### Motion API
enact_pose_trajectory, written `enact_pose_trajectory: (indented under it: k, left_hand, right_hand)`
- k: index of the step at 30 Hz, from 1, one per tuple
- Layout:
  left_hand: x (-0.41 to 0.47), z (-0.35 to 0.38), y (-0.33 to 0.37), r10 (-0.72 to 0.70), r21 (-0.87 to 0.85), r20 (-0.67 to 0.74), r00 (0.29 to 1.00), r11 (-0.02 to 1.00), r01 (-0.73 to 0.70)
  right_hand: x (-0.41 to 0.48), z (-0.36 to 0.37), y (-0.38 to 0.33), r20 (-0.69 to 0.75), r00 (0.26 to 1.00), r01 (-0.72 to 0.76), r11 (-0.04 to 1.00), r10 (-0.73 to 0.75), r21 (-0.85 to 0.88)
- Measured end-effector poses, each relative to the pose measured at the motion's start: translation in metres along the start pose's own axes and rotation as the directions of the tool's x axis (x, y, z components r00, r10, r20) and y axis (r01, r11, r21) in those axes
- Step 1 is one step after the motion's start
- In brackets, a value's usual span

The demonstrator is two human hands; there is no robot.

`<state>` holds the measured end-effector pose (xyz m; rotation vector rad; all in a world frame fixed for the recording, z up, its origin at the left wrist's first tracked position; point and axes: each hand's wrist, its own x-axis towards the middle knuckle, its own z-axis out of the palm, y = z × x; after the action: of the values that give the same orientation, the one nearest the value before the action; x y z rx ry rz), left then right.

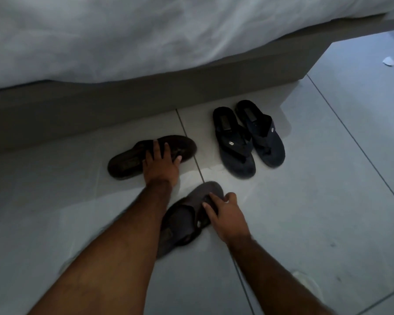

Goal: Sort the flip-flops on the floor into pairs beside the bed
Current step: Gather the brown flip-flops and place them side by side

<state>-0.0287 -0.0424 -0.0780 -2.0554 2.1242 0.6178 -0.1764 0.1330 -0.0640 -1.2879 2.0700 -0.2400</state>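
Two dark flip-flops (pixel 248 137) sit paired by the bed (pixel 123 105). My left hand (pixel 162 164) presses flat on one brown flip-flop (pixel 123 164); my right hand (pixel 225 214) grips its mate (pixel 184 221), to join them.

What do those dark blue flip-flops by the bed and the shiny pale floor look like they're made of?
The pair of dark navy flip-flops looks like matte foam or rubber soles with woven fabric straps, each bearing a small pale badge; the dim light leaves this uncertain. The pale grey floor looks like large glazed tiles: it shows thin straight grout lines and a soft sheen.
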Motion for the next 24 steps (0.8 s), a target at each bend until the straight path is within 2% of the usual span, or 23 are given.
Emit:
enact_pose_trajectory:
  k: [8,11,13,14,16,19,22,24]
  left_hand:
    - [0.011,0.001,-0.009,0.079,-0.026,0.003,0.997,0.997,-0.079]
    - [-0.011,0.002,-0.010,0.098,-0.085,-0.218,0.971,0.989,-0.119]
    - [-0.043,0.013,-0.007,0.065,-0.223,-0.379,0.923,0.962,-0.159]
    - [-0.062,0.023,-0.005,0.051,-0.286,-0.413,0.909,0.941,-0.183]
    - [-0.097,0.044,-0.001,-0.017,-0.377,-0.408,0.913,0.914,-0.151]
    - [-0.123,0.059,0.002,-0.195,-0.399,-0.315,0.929,0.915,0.057]
    - [-0.114,0.050,0.000,-0.326,-0.339,-0.207,0.922,0.908,0.245]
    - [-0.096,0.040,-0.007,-0.328,-0.261,-0.168,0.930,0.924,0.278]
  right_hand:
    - [0.032,0.020,-0.050,-0.006,1.000,-0.009,0.998,0.010,0.058]
    - [0.043,0.012,-0.061,-0.165,0.984,0.043,0.990,-0.065,-0.132]
    - [0.062,-0.002,-0.073,-0.279,0.945,0.108,0.967,-0.173,-0.232]
    - [0.075,-0.010,-0.080,-0.288,0.928,0.161,0.953,-0.235,-0.258]
    - [0.104,-0.024,-0.097,-0.206,0.909,0.300,0.911,-0.364,-0.284]
    - [0.137,-0.035,-0.123,0.100,0.900,0.436,0.861,-0.425,-0.262]
    - [0.151,-0.035,-0.128,0.369,0.880,0.426,0.842,-0.299,-0.331]
    - [0.148,-0.030,-0.122,0.403,0.887,0.369,0.872,-0.227,-0.322]
